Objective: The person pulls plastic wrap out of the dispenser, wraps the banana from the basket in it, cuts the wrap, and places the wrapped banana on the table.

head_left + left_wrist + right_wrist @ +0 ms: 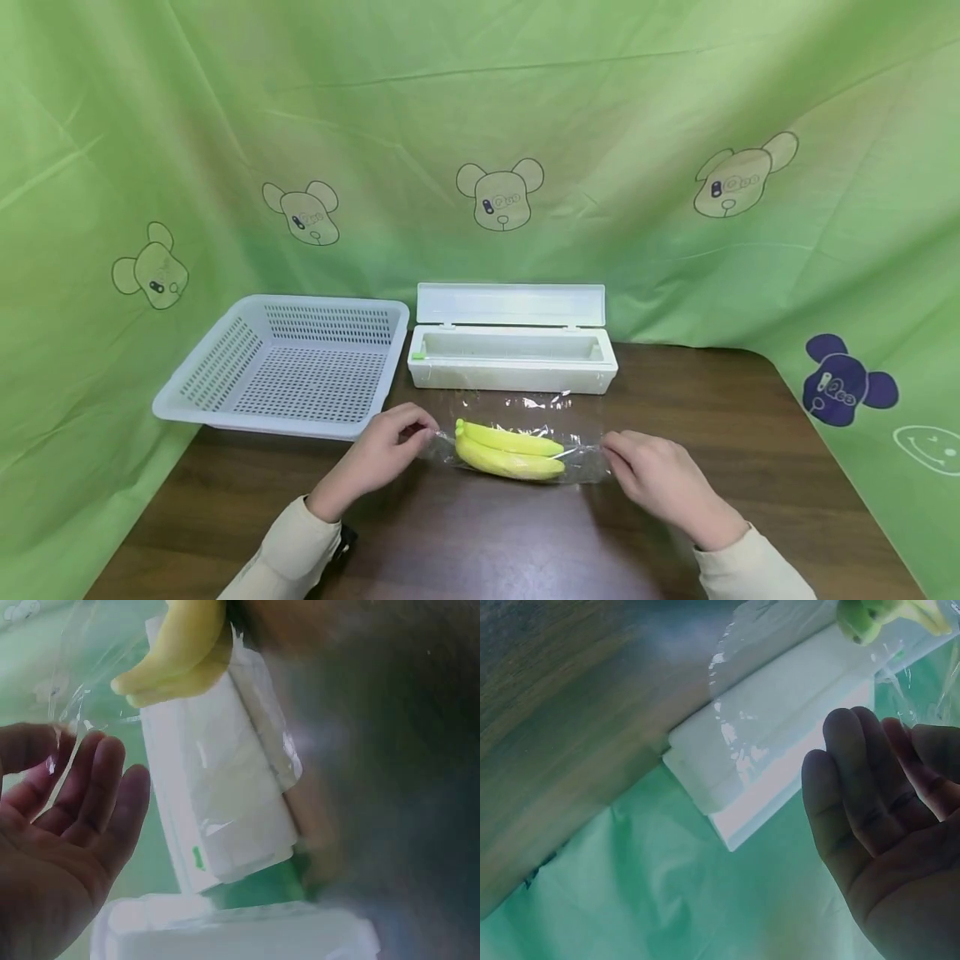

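Two joined yellow bananas (510, 452) lie on a sheet of clear plastic wrap (592, 471) in front of the white box, their stem end to the left. With thumb and index finger my left hand (386, 450) pinches the wrap's left edge beside the stem. On the other side my right hand (660, 477) pinches the right edge of the wrap, a little way from the banana tips. Both wrist views show the wrap stretched from the fingertips toward the bananas (184, 656), the other fingers loosely bent. The wrap's far part reaches toward the box.
A white wrap dispenser box (513, 375) stands behind the bananas, its lid (510, 305) raised and a small green piece (418, 356) at its left end. To its left sits a white perforated basket (315, 375). A green printed curtain (615, 108) surrounds the dark wooden table (750, 433).
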Tool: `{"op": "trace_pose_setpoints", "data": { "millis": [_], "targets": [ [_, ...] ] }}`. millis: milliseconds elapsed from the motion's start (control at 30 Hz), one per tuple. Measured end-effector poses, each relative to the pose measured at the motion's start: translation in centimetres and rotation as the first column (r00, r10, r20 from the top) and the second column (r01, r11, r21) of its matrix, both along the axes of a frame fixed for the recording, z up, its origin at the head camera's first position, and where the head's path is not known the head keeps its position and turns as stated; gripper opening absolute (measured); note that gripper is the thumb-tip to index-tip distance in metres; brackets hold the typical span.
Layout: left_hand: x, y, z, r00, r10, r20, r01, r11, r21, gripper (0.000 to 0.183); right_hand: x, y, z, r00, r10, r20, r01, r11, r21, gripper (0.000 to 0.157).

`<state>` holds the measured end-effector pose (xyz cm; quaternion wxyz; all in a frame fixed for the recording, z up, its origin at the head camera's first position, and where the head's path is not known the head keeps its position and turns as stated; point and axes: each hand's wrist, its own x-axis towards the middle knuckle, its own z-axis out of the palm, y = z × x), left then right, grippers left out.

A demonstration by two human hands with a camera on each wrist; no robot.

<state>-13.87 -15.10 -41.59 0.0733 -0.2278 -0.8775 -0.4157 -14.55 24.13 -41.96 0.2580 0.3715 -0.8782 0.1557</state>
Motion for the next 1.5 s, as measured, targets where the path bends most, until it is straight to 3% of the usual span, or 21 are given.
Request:
{"op": "trace_pose_setpoints", "data": {
  "millis": [167, 300, 500, 633, 900, 1067, 1367, 1500],
  "targets": [
    [-1.1, 0.6, -0.6, 0.992, 0.052, 0.117, -0.065, 0.992, 0.111, 0.009, -0.6, 0.1, -0.3, 0.998, -0.045, 0.048, 0.044, 0.999, 0.022, 0.014],
    [-2.1, 1.1, -1.2, 0.975, 0.052, 0.214, -0.1, 0.97, 0.223, 0.009, -1.0, -0.1, -0.7, 0.99, -0.074, 0.118, 0.069, 0.996, 0.048, 0.014],
    [-3.3, 1.9, -1.9, 0.918, -0.021, 0.396, -0.157, 0.897, 0.413, 0.015, -1.6, -0.5, -1.2, 0.968, -0.11, 0.225, 0.089, 0.991, 0.099, 0.022],
    [-3.7, 2.5, -2.4, 0.882, -0.012, 0.472, -0.22, 0.874, 0.433, 0.016, -1.8, -0.6, -1.5, 0.954, -0.127, 0.271, 0.095, 0.987, 0.127, 0.03],
    [-4.4, 3.6, -3.2, 0.835, 0.006, 0.55, -0.253, 0.892, 0.374, 0.02, -2.0, -0.7, -2.3, 0.916, -0.157, 0.369, 0.088, 0.976, 0.198, 0.032],
    [-4.4, 3.7, -3.3, 0.806, 0.013, 0.592, -0.276, 0.893, 0.355, 0.021, -2.1, -1.0, -2.7, 0.911, -0.146, 0.385, 0.066, 0.974, 0.215, 0.032],
    [-4.4, 3.3, -3.5, 0.787, 0.053, 0.615, -0.275, 0.922, 0.273, 0.015, -2.4, -1.4, -2.9, 0.885, -0.125, 0.449, 0.025, 0.975, 0.221, 0.031],
    [-4.2, 3.0, -3.5, 0.804, 0.066, 0.591, -0.262, 0.931, 0.253, 0.015, -2.5, -1.5, -2.8, 0.879, -0.131, 0.458, 0.033, 0.976, 0.215, 0.03]
  ]
}}
